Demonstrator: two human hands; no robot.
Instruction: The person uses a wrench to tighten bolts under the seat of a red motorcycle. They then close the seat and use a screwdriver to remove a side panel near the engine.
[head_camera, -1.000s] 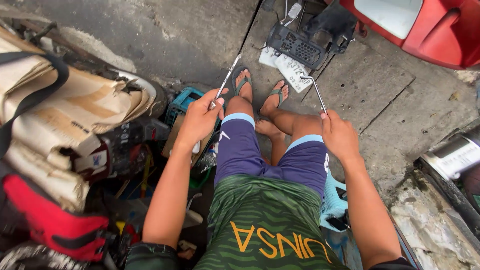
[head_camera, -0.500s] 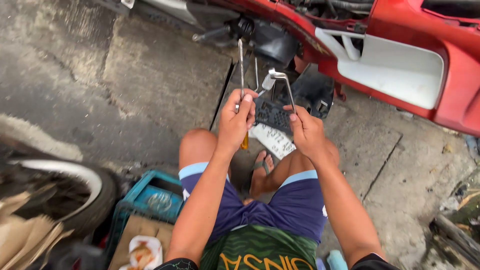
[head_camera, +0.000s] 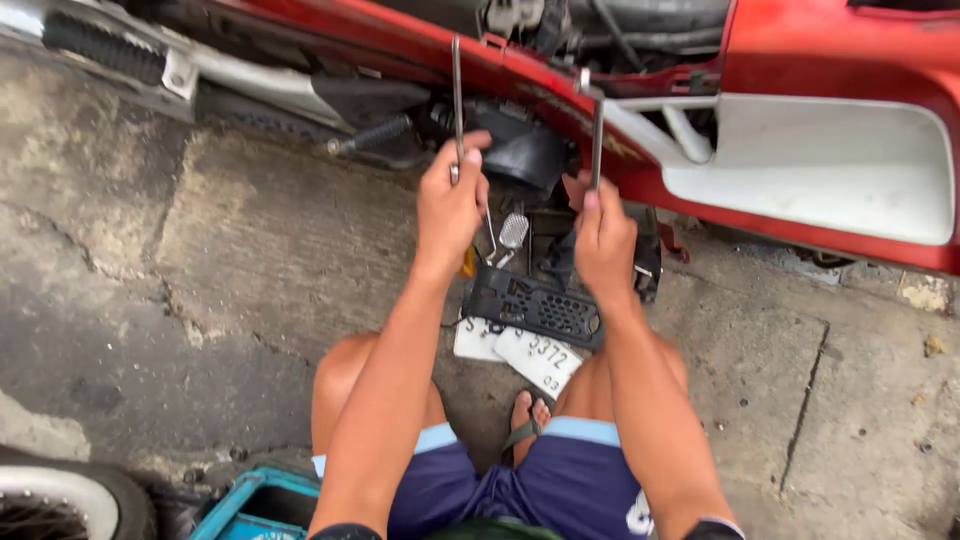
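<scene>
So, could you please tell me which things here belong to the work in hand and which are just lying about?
In use:
left hand gripping a long metal rod
right hand gripping a second metal tool
red motorcycle

Lying about:
black grille panel
white plates
teal crate
spoked wheel

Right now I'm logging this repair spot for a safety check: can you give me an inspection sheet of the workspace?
Surface: cracked concrete ground, stained.
Job's things: long metal rod and socket wrench, both raised to the red motorcycle.
Clutter: black plastic grille, white plates, teal crate.
Hands: left hand grips the rod; right hand grips the wrench.
Cables: dark hoses in the motorcycle's open body.
Surroundings: spoked wheel at lower left.
</scene>
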